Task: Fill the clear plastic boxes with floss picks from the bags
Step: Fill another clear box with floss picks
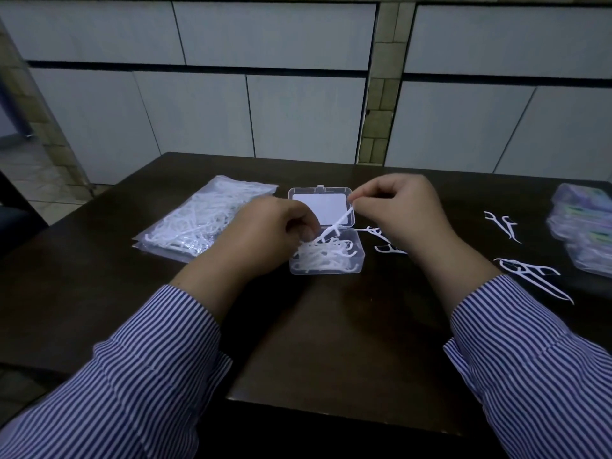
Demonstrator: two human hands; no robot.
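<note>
At the middle of the dark desk [331, 342], a clear plastic box [326, 256] is sitting with its lid [320, 205] lying open toward the wall, its tray holding a loose heap of white floss picks. The right hand [400, 213] is hovering just above the lid's right edge, its fingers [367, 202] pinching one floss pick [337, 224] by the handle so that the pick is slanting down into the tray. The left hand [265, 233] is resting at the box's left side, its fingers curling in against the heap. A bag of picks [202, 220] is lying to the left, loose picks [526, 273] and blurred packs [586, 233] to the right.
</note>
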